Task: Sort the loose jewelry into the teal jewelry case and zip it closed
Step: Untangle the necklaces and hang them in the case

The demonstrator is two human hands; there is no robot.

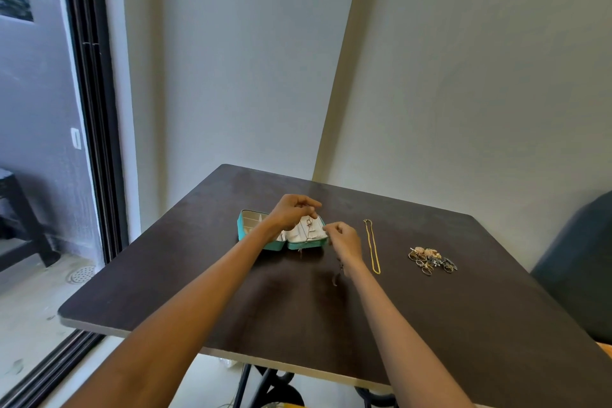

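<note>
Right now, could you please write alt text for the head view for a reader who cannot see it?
Two bare hands work a thin chain over an open teal jewelry case on a dark table, the left hand above the case, the right hand beside it. A gold chain and a pile of rings lie to the right.

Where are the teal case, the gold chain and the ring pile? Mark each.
teal case (pixel 247 232): head view, on its left outer wall.
gold chain (pixel 372 247): head view, midway along its length.
ring pile (pixel 430 260): head view, on the pile's middle.

Both forearms extended, left hand (pixel 295 213) fingers curled pinching, right hand (pixel 344 239) loosely curled
</note>
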